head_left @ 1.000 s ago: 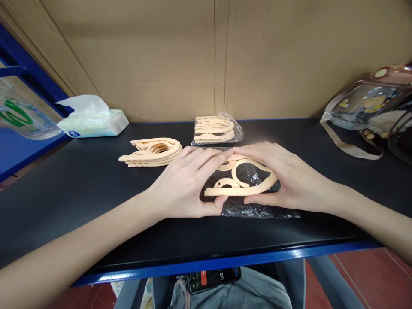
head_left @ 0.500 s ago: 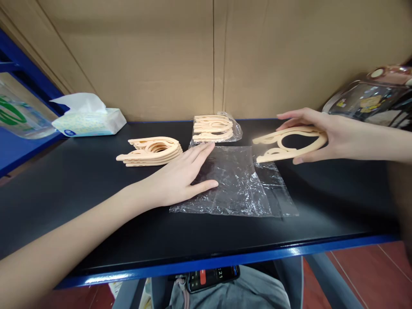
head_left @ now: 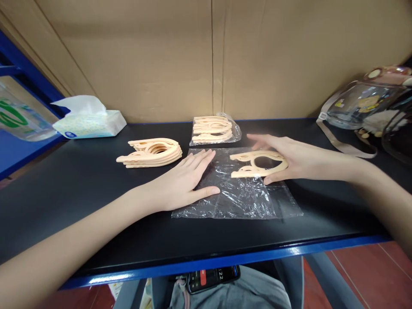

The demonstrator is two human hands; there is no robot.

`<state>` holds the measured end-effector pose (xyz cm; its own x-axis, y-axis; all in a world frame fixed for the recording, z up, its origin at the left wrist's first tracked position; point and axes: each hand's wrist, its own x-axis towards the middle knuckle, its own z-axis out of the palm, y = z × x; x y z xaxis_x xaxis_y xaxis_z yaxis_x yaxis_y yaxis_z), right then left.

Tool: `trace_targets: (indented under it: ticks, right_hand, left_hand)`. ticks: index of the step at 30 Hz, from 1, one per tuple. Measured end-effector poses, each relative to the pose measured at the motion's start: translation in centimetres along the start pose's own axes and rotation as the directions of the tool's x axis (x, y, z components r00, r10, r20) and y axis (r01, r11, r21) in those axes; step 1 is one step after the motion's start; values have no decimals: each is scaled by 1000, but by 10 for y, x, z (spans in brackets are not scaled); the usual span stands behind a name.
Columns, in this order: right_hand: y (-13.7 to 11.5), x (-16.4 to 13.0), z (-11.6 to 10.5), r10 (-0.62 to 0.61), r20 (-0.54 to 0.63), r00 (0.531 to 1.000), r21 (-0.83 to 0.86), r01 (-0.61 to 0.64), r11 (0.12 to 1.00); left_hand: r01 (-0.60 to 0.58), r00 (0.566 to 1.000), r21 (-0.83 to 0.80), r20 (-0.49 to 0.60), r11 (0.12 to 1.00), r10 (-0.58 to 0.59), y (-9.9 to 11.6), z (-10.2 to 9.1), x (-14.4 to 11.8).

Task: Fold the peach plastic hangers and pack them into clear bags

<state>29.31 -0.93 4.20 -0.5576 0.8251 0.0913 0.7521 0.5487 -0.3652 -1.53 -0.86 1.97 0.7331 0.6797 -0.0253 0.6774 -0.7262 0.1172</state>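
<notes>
Clear plastic bag [head_left: 238, 193] lies flat beneath the left hand [head_left: 180, 182], its grip released; the right hand [head_left: 289, 159] grasps a peach hanger [head_left: 259, 163] just above the bag.

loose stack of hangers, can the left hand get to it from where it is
Probably yes: the left hand lies flat on the plastic bag, and only bare black table lies between it and the loose stack of hangers.
</notes>
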Motion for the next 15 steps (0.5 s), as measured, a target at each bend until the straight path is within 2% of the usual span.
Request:
trace_targets:
  ticks: [8,11,15]
  right_hand:
    - [-3,11,27,-51,-41,998,130,56,990]
    - [-2,9,21,-24,-29,999,107,27,994]
    - [6,1,4,79,-1,997,39,-79,996]
  left_hand:
    - [-21,1000,2,-15,1000,21,2,-1,0]
    - [-22,1000,-4,-13,1000,22,1,-1,-1]
    - [-20,999,-43,-27,999,19,-1,-1,2]
